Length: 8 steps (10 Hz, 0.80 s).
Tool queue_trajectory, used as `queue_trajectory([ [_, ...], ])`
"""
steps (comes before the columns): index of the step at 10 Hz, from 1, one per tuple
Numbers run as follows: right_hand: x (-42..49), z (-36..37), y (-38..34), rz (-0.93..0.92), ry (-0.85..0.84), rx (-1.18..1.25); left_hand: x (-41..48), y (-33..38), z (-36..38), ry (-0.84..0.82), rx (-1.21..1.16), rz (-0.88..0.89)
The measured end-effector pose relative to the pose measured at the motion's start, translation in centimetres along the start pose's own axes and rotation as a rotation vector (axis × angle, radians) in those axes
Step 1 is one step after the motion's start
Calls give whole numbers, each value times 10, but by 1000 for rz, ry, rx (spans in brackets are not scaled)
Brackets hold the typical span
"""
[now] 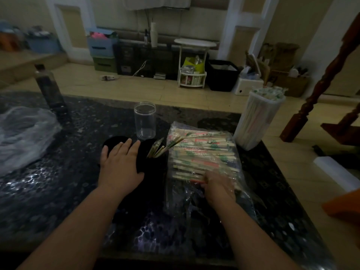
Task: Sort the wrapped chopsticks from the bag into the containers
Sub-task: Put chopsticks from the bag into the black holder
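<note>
Dark stone table [48, 191]. At five o'clock my right hand [218, 186] curls onto wrapped chopsticks [202, 152] in the bag [176, 193]: likely light, stiff, slick; pinch near ends. Left hand [120, 164] rests flat against the black container [153, 168].

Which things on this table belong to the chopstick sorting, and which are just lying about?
In the job: bag of wrapped chopsticks, black container with a few sticks in it, empty clear jar, full white container.
Lying about: dark bottle, crumpled plastic bag at the left.
</note>
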State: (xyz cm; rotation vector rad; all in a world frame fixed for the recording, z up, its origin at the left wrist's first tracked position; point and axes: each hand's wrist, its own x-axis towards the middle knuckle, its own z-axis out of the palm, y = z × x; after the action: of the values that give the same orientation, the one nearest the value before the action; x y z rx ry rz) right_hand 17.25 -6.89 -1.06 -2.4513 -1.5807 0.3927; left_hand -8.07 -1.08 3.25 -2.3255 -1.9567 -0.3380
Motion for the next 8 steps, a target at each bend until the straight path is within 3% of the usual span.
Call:
queue_trajectory([
  [2,-2,3,3,-58,12,-63,0,0,-1,-10,3,-7],
  [8,-3,1,-2,-7,-18,-52,0,1,-1,-11,7,-11],
])
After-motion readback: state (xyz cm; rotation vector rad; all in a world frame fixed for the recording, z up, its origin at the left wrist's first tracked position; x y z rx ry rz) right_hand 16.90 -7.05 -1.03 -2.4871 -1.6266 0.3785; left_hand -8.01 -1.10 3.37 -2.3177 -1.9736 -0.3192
